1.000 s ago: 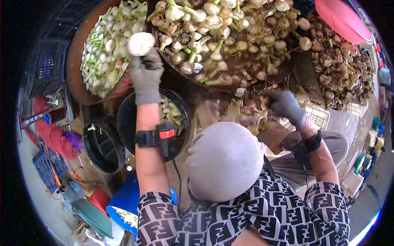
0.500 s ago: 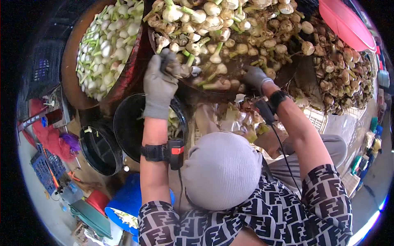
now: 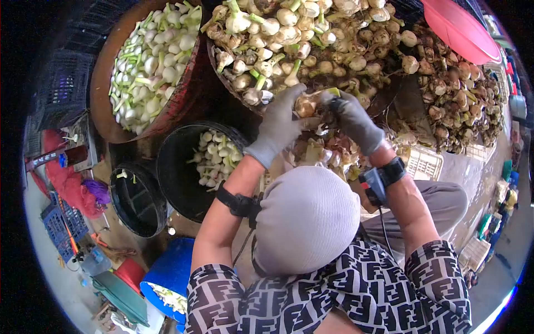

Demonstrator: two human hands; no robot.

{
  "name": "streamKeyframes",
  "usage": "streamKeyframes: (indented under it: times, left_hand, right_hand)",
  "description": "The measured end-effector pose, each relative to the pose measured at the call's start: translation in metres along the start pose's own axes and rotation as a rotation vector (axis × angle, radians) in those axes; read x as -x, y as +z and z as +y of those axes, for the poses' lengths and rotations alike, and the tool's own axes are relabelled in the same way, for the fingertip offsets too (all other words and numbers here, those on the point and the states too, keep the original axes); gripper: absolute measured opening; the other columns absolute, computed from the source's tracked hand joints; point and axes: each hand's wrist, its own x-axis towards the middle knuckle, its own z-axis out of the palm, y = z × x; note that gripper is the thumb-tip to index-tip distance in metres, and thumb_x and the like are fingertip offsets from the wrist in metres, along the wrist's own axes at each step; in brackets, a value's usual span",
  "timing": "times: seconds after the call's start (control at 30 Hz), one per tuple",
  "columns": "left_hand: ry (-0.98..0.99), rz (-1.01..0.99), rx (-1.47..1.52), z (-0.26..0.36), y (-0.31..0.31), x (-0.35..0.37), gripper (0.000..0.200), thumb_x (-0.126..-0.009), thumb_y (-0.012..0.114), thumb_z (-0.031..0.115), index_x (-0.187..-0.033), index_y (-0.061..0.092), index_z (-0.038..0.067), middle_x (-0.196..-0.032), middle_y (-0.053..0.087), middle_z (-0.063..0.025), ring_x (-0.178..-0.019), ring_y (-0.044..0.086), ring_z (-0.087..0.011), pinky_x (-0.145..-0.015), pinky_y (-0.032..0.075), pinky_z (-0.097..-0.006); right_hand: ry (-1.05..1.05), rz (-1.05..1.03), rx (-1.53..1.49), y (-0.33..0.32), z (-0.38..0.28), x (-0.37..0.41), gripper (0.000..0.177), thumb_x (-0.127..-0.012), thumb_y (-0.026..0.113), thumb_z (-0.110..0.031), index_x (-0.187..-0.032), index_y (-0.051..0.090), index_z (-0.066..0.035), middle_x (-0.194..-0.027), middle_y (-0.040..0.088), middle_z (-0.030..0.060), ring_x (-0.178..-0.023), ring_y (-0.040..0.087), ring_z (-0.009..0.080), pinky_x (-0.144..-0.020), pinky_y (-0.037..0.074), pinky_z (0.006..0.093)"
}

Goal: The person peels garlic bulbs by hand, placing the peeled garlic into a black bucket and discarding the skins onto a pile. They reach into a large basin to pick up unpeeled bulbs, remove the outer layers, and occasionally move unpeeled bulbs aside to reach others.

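My left hand [image 3: 280, 123], in a grey glove, is closed on a brownish garlic bulb [image 3: 307, 104] at the front rim of a wide tub. My right hand [image 3: 356, 121], gloved with dark-stained fingertips, is closed at the other side of the same bulb, where a short yellow-green stem end [image 3: 332, 91] shows. The fingertips partly hide the bulb. Behind the hands, muddy garlic bulbs [image 3: 289, 34] with cut stems are heaped in the tub. Loose papery skins [image 3: 318, 156] lie below the hands.
At left, a rusty tub [image 3: 100, 106] holds cleaner white bulbs [image 3: 158, 61]. A black bucket [image 3: 169, 183] contains peeled bulbs [image 3: 214, 158], with a smaller black bucket [image 3: 136, 209] beside it. Unpeeled bulbs [image 3: 461, 97] are piled right, near a pink basin [image 3: 459, 30].
My left hand has moved right from the tub's left side, and my right hand has come back toward it. Both now meet at one garlic bulb. The black bucket's bulbs are more visible.
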Motion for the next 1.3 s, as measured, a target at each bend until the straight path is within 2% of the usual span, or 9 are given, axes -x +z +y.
streamKeyframes:
  times: [0.43, 0.63, 0.73, 0.83, 0.93, 1.07, 1.17, 1.27, 1.3]
  left_hand:
    - [-0.071, -0.023, 0.028, 0.0, -0.004, 0.001, 0.066, -0.064, 0.077, 0.034, -0.114, 0.049, 0.001, -0.112, 0.054, -0.0157, -0.101, 0.054, -0.028, -0.091, 0.04, -0.0343]
    - [-0.522, -0.016, 0.825, -0.013, -0.013, 0.001, 0.058, -0.082, 0.053, 0.051, -0.113, 0.052, 0.002, -0.102, 0.058, -0.0094, -0.094, 0.054, -0.0151, -0.084, 0.042, -0.0269]
    - [-0.503, 0.049, 0.986, -0.005, -0.01, 0.001, 0.056, -0.088, 0.042, 0.05, -0.11, 0.055, 0.001, -0.1, 0.059, -0.0072, -0.086, 0.055, -0.0146, -0.078, 0.044, -0.0262]
    - [-0.456, -0.085, 0.602, 0.001, -0.019, -0.001, 0.05, -0.091, 0.042, 0.041, -0.116, 0.05, -0.002, -0.108, 0.055, -0.0067, -0.097, 0.05, -0.0132, -0.088, 0.038, -0.0261]
    - [-0.273, 0.057, 0.593, -0.016, -0.007, 0.0, 0.046, -0.09, 0.045, 0.037, -0.114, 0.052, -0.002, -0.103, 0.059, -0.0086, -0.091, 0.055, -0.0163, -0.085, 0.041, -0.0272]
    - [-0.39, 0.198, 0.845, -0.03, 0.0, -0.001, 0.032, -0.087, 0.053, 0.029, -0.104, 0.058, 0.002, -0.095, 0.062, -0.0121, -0.083, 0.06, -0.0185, -0.078, 0.045, -0.0289]
    - [-0.129, 0.037, 0.065, -0.029, -0.018, -0.012, 0.027, -0.083, 0.058, 0.027, -0.099, 0.061, 0.005, -0.089, 0.063, -0.0134, -0.079, 0.061, -0.0211, -0.073, 0.047, -0.0308]
    - [-0.186, 0.103, 0.001, -0.007, -0.024, -0.022, 0.036, -0.073, 0.066, 0.038, -0.088, 0.062, 0.006, -0.078, 0.062, -0.0137, -0.07, 0.061, -0.027, -0.064, 0.047, -0.0341]
    - [-0.214, 0.074, 0.005, 0.004, -0.027, -0.024, 0.038, -0.071, 0.068, 0.04, -0.087, 0.063, 0.006, -0.076, 0.062, -0.014, -0.069, 0.061, -0.0281, -0.063, 0.047, -0.0348]
  right_hand:
    - [-0.079, 0.089, -0.022, -0.001, 0.026, -0.013, 0.015, -0.08, 0.057, -0.012, -0.083, 0.062, 0.001, -0.073, 0.06, 0.0012, -0.062, 0.055, 0.0075, -0.054, 0.046, 0.0223]
    - [-0.054, 0.169, 0.173, 0.005, 0.03, -0.012, 0.017, -0.079, 0.06, -0.007, -0.095, 0.06, 0.0, -0.08, 0.061, 0.0018, -0.063, 0.055, 0.0069, -0.054, 0.045, 0.0205]
    - [-0.191, 0.119, 0.295, 0.005, 0.035, -0.011, 0.023, -0.08, 0.062, -0.009, -0.101, 0.061, 0.0, -0.083, 0.063, 0.0026, -0.073, 0.058, 0.0088, -0.065, 0.048, 0.0225]
    - [-0.411, 0.081, 0.38, 0.002, 0.034, -0.012, 0.02, -0.079, 0.061, -0.007, -0.098, 0.061, -0.001, -0.087, 0.063, 0.0015, -0.077, 0.057, 0.0091, -0.068, 0.047, 0.0227]
    - [-0.118, 0.039, -0.008, -0.005, 0.031, -0.01, 0.019, -0.074, 0.063, -0.005, -0.094, 0.063, -0.002, -0.088, 0.064, 0.0021, -0.079, 0.059, 0.0132, -0.071, 0.047, 0.0253]
    - [-0.535, -0.041, 0.662, -0.028, 0.042, -0.012, 0.019, -0.068, 0.061, -0.002, -0.087, 0.064, -0.004, -0.087, 0.064, 0.0056, -0.078, 0.061, 0.0209, -0.072, 0.048, 0.0297]
    - [-0.811, -0.055, 0.927, -0.036, 0.046, -0.012, 0.02, -0.069, 0.057, 0.001, -0.087, 0.064, -0.003, -0.084, 0.065, 0.0066, -0.076, 0.062, 0.0202, -0.069, 0.048, 0.0299]
    - [-0.081, 0.121, -0.017, -0.007, 0.029, -0.002, 0.019, -0.071, 0.055, 0.001, -0.089, 0.062, 0.002, -0.081, 0.064, 0.0063, -0.072, 0.061, 0.0153, -0.064, 0.049, 0.0268]
    - [-0.12, 0.114, 0.108, -0.005, 0.029, -0.001, 0.019, -0.072, 0.055, 0.001, -0.089, 0.061, 0.003, -0.081, 0.064, 0.0061, -0.072, 0.06, 0.014, -0.063, 0.048, 0.0259]
